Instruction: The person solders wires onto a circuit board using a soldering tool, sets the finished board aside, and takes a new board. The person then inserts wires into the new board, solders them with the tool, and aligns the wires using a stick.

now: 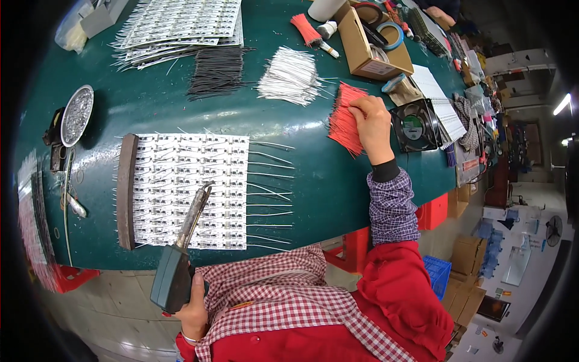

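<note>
Well, red wires (344,128) lie beneath right hand (373,125) (pinch unclear). Left hand (193,311) grips soldering iron (171,277) across bench's (324,202) near edge.

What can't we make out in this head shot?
Head view, all:
Grip of the left hand: partly hidden by the soldering iron.
Whether the right hand pinches any red wires: it covers the contact.
Joints on the circuit boards: too small.
Boards' left edge: under the dark bar.
Board stack: cut off by upper edge.

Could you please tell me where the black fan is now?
In the head view, the black fan is right of centre on the green table, immediately right of the right hand.
</note>
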Motion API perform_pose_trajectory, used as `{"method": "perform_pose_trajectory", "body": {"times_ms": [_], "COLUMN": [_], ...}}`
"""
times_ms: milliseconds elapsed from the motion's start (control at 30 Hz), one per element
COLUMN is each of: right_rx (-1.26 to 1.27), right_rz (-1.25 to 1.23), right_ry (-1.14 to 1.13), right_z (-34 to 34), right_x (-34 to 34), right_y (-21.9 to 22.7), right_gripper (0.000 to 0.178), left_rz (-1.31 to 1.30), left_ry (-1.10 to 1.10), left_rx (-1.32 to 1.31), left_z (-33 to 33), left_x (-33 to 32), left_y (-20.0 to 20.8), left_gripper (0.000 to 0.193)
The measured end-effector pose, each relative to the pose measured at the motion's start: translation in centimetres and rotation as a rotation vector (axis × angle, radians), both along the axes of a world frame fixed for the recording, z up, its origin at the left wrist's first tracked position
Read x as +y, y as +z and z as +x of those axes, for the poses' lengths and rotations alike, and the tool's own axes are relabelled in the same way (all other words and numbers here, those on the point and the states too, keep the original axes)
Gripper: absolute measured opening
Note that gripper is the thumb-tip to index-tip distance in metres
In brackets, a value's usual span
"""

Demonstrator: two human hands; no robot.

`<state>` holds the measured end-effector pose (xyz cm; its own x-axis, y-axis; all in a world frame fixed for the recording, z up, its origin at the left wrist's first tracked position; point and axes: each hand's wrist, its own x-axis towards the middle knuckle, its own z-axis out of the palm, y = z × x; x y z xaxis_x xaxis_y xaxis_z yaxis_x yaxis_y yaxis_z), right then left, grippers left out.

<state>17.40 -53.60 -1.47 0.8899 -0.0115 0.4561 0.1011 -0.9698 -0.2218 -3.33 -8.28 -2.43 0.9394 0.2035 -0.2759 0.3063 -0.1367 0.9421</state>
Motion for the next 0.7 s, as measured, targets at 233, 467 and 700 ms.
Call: {"method": "perform_pose_trajectory", "body": {"times_ms": [233, 467, 700], "right_rx": [-0.002, -0.064, 0.051], "right_rz": [-0.058, -0.072, -0.203], "right_ry": [0.048, 0.075, 0.201], "right_z": [-0.1, -0.2, -0.8], "right_x": [0.0, 0.1, 2.8], "right_y": [-0.2, 0.6, 4.8], "right_gripper": [0.009, 0.01, 0.018], "left_rz": [0.056, 0.083, 0.093], "left_ry": [0.045, -0.021, -0.01], "left_rx": [-0.133, -0.165, -0.197], "left_z": [-0.4, 0.0, 0.8], "left_x": [-0.9, -0.9, -0.9], "left_y": [-0.4, 0.1, 0.7], "left_gripper": [0.036, 0.036, 0.036]}}
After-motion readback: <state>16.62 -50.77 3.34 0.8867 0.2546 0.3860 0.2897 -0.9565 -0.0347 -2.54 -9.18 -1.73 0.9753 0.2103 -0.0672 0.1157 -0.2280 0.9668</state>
